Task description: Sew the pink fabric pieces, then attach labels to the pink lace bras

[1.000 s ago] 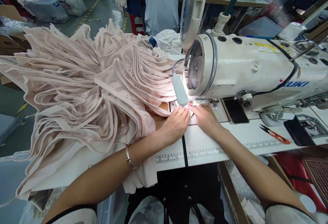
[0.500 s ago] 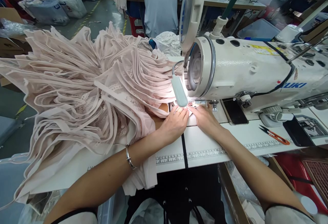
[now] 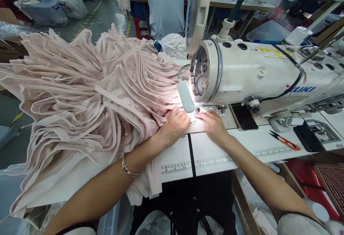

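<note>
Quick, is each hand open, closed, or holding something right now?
Left hand: fingers curled by the pale pink fabric; grip cannot be told.
Right hand: fingers bent near the sewing machine; grip cannot be told.

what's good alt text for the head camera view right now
A person's left-hand grip and right-hand grip are close together at a white sewing machine, by a small glowing lamp. A large heap of pale pink fabric lies to the left, orange-handled snips to the right. Beyond, a co-worker in light blue faces away.
</note>
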A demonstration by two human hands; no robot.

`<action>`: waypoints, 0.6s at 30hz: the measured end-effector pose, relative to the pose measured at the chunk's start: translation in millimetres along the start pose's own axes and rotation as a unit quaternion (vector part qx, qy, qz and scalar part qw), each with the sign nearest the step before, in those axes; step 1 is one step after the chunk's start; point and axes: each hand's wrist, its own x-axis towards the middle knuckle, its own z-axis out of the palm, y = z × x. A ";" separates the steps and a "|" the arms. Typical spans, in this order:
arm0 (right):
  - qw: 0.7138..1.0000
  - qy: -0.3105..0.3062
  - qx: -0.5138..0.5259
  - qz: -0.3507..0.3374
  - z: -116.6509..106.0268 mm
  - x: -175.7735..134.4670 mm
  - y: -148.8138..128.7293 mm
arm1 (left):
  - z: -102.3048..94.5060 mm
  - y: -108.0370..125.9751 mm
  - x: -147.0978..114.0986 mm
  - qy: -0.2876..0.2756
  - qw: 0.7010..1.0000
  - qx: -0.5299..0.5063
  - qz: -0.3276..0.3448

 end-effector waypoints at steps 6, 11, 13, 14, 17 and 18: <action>1.000 -0.019 -0.009 -0.015 -0.7 -0.9 -1.6 | -3.9 -13.5 -2.8 -0.036 0.994 -0.105 -0.015; 0.997 -0.013 -0.065 -0.047 -2.3 -3.3 -4.2 | -2.0 -10.9 -1.3 -0.036 0.996 -0.083 -0.009; 0.995 -0.015 -0.078 -0.058 -2.4 -4.1 -5.5 | -1.9 -10.2 -0.8 -0.032 0.996 -0.080 -0.011; 0.995 -0.015 -0.082 -0.062 -2.3 -4.3 -6.0 | -1.9 -9.8 -0.7 -0.028 0.996 -0.079 -0.013; 0.994 -0.020 -0.093 -0.059 -1.8 -4.2 -7.3 | -1.4 -8.7 -1.1 -0.014 0.997 -0.075 -0.009; 0.993 -0.026 -0.097 -0.055 -1.5 -4.1 -7.4 | -0.9 -8.3 -1.4 -0.012 0.997 -0.075 -0.004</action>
